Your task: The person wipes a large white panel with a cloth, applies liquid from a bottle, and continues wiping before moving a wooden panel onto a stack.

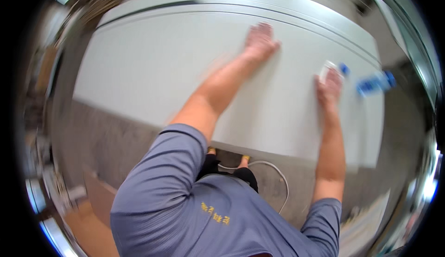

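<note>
Grey-blue shirt (pixel 181 215) fabric fills six o'clock, nearest the camera. Beyond it stretches a large pale panel (pixel 153 67). At one o'clock the left hand (pixel 262 42), blurred, lies over the panel with its fingers extended, holding nothing. Toward half past two, the right hand (pixel 330 87) covers part of a white cloth (pixel 326 68) on the panel; whether its fingers grip or merely press, I cannot tell. At three o'clock from that hand sits a blue-labelled bottle (pixel 371 85).
</note>
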`<state>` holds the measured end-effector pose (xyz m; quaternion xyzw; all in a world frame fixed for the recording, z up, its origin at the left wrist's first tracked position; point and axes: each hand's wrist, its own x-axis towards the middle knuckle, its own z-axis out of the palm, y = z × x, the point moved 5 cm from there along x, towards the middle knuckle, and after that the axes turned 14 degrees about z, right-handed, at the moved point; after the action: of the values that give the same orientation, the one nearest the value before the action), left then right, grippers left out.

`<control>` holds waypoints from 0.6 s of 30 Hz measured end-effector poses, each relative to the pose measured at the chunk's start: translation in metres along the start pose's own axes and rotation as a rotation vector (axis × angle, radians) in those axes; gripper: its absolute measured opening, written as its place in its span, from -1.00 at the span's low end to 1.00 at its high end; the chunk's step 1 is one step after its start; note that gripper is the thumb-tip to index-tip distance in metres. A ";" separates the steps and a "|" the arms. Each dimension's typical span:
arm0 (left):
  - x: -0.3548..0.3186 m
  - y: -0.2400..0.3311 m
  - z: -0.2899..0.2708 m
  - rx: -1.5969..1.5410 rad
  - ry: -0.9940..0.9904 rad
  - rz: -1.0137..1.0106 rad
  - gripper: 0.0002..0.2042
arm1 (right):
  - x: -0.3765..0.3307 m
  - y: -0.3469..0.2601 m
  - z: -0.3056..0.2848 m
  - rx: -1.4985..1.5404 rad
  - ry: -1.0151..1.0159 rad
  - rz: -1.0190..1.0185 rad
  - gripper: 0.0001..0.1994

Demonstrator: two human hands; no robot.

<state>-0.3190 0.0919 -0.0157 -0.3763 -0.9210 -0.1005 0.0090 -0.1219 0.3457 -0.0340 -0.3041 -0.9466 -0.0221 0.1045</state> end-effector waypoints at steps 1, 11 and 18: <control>-0.028 -0.023 -0.004 0.019 0.015 -0.026 -0.14 | 0.016 -0.012 0.006 -0.013 -0.025 0.014 -0.14; -0.467 -0.343 -0.085 0.217 0.268 -0.414 -0.23 | 0.043 -0.109 0.022 -0.058 -0.045 -0.105 -0.20; -0.933 -0.623 -0.138 0.138 0.299 -1.500 -0.33 | 0.048 -0.315 0.039 0.103 0.135 -0.308 -0.34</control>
<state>-0.0911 -1.0139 -0.0773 0.3682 -0.9229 -0.0718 0.0866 -0.3501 0.1207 -0.0550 -0.1475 -0.9727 -0.0098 0.1786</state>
